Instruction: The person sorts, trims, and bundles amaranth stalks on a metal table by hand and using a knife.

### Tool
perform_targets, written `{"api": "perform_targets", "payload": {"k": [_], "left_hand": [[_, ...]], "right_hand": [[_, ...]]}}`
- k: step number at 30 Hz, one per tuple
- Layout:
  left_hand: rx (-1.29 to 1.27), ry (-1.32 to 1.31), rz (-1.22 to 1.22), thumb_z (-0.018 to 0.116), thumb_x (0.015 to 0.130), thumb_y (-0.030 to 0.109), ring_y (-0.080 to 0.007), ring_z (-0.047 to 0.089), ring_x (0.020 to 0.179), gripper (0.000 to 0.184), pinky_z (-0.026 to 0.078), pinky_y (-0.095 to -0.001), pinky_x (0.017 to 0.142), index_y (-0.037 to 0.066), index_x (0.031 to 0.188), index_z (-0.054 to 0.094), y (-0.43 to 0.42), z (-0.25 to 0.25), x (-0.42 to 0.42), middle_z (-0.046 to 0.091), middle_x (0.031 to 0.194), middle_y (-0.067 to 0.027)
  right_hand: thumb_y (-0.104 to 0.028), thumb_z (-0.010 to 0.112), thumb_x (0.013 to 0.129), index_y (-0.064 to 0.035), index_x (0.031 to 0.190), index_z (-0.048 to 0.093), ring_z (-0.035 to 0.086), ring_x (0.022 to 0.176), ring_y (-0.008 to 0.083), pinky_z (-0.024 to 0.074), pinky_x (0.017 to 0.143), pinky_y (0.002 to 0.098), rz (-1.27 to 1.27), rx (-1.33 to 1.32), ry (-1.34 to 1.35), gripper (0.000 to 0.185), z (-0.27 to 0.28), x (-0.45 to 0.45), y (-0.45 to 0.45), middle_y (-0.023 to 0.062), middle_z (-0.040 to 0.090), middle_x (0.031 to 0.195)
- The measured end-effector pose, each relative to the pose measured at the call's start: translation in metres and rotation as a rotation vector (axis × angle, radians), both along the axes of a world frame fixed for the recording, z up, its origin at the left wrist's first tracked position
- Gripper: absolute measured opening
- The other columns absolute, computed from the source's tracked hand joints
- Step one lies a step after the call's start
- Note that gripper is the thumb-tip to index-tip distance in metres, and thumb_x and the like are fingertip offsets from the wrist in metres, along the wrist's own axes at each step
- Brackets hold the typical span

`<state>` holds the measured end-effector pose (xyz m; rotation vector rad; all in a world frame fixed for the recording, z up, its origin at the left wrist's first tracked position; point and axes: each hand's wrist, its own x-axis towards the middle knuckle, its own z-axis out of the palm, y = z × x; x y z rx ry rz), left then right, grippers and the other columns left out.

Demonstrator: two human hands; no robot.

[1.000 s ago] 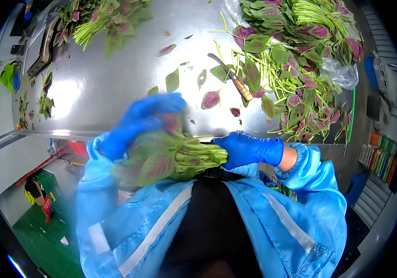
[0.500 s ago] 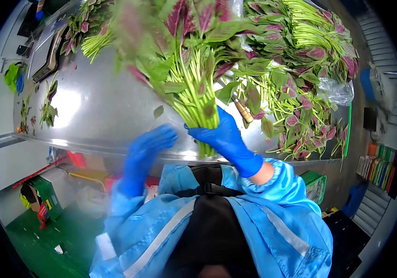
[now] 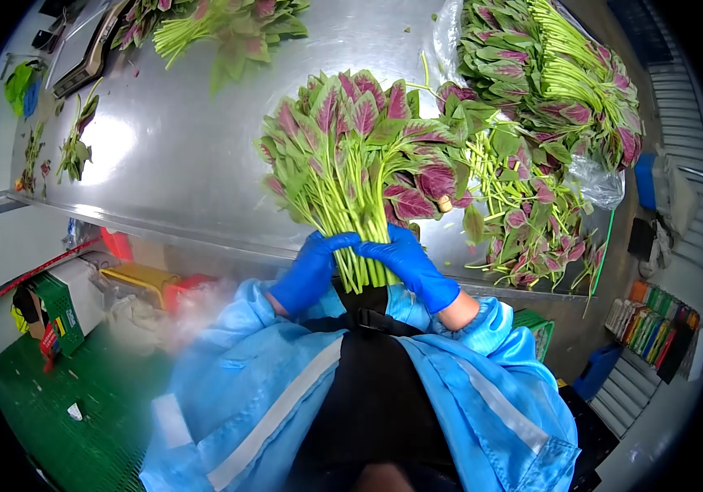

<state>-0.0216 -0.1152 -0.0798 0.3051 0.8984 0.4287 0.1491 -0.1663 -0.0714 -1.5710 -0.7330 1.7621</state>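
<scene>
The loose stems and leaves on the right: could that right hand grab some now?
Probably not without letting go: the right hand is gripping the bunch. Otherwise the way looks free, with the loose stems and leaves uncovered nearby.

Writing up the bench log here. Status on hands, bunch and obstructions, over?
Left hand and right hand gripping leafy bunch by its stems. Leaves fanned out over metal table. Loose trimmings to the right; wooden handle mostly hidden by leaves.

White scrap (image 3: 75, 412) on green floor (image 3: 109, 430), green crate (image 3: 61, 305) at left
</scene>
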Motion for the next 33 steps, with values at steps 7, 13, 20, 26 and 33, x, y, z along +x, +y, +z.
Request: {"api": "perform_targets", "payload": {"k": [7, 13, 20, 26, 33], "left_hand": [[-0.137, -0.141, 0.007, 0.057, 0.085, 0.014, -0.0250, 0.067, 0.091, 0.042, 0.056, -0.0390, 0.078, -0.004, 0.122, 0.053, 0.008, 0.030, -0.015, 0.065, 0.109, -0.0139], [0.174, 0.076, -0.110, 0.065, 0.080, 0.004, -0.0194, 0.064, 0.095, 0.044, 0.051, -0.0311, 0.085, -0.002, 0.123, 0.054, -0.004, 0.032, -0.007, 0.065, 0.109, -0.0109], [0.143, 0.036, -0.147, 0.063, 0.082, 0.008, -0.0231, 0.065, 0.095, 0.047, 0.054, -0.0318, 0.078, -0.004, 0.126, 0.052, 0.008, 0.039, -0.031, 0.057, 0.125, -0.0147], [0.169, 0.213, -0.069, 0.063, 0.083, 0.015, -0.0147, 0.060, 0.071, 0.039, 0.050, -0.0275, 0.060, 0.000, 0.119, 0.057, 0.025, 0.067, -0.035, 0.066, 0.092, -0.0069], [0.412, 0.426, 0.074, 0.066, 0.079, 0.013, -0.0111, 0.057, 0.064, 0.034, 0.046, -0.0262, 0.056, 0.001, 0.110, 0.060, 0.055, 0.067, -0.063, 0.066, 0.082, -0.0076]], "right_hand": [[-0.013, 0.066, 0.085, 0.0007, 0.120, 0.056, 0.066, 0.081, 0.0181, 0.0552, 0.071, 0.0306, -0.123, -0.145, 0.391, 0.040, 0.014, 0.015, -0.003, 0.0105, 0.067, 0.095], [-0.012, 0.066, 0.085, 0.0018, 0.117, 0.058, 0.063, 0.076, 0.0136, 0.0511, 0.065, 0.0266, 0.000, -0.029, 0.161, 0.035, 0.018, 0.010, -0.004, 0.0088, 0.066, 0.092], [-0.015, 0.064, 0.087, -0.0003, 0.118, 0.054, 0.061, 0.066, 0.0128, 0.0501, 0.060, 0.0251, -0.231, -0.089, 0.299, 0.036, 0.035, 0.015, -0.001, 0.0100, 0.067, 0.093], [-0.015, 0.062, 0.087, -0.0009, 0.101, 0.062, 0.055, 0.054, 0.0097, 0.0429, 0.048, 0.0234, -0.273, 0.066, 0.152, 0.021, 0.074, 0.025, 0.020, 0.0069, 0.068, 0.082], [-0.019, 0.060, 0.091, -0.0004, 0.108, 0.057, 0.046, 0.040, 0.0095, 0.0336, 0.035, 0.0222, -0.425, 0.280, -0.121, 0.026, 0.078, 0.069, 0.042, 0.0110, 0.069, 0.079]]}}
